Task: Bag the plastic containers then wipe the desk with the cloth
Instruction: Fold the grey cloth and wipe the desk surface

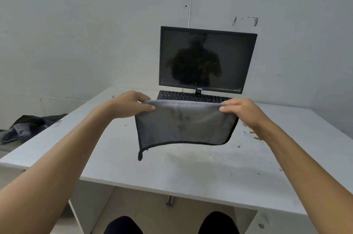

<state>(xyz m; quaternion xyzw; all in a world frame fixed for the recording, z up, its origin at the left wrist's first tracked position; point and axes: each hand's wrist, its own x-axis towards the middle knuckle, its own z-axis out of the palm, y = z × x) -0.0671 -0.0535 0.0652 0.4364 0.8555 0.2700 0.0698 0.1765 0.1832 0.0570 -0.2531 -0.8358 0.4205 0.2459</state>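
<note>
**Cloth's up and spread, table still needs its wipe**

While the plastic containers are nowhere to be seen on the table (191, 172), there's a dark bag (28, 126) slumped off at 9 o'clock past the table's left edge, so my guess is the bagging half is done, though I can't see inside it.

Going left to right: the left hand (129, 105) has its fingers (147, 108) pinched shut on the top-left corner of the grey cloth (183, 126). The cloth hangs in the air over the middle of the table, stretched between both hands, its bottom hem clear of the surface, with a little tag dangling at its lower left. There are some darker smudges on it. Then the right hand (240, 111) is pinching the top-right corner the same way, closed on the fabric.

Handling-wise it looks like soft, light microfibre, totally floppy and not fragile, so it only keeps a shape if you hold it at the corners like this. For wiping I'd probably fold or bunch it and press down with a flat palm.

Behind it at 12 o'clock sit the keyboard (191, 97) and monitor (206, 59). Dirt specks (252, 134) are scattered at about 3 o'clock, so that's likely where the scrubbing matters.
</note>
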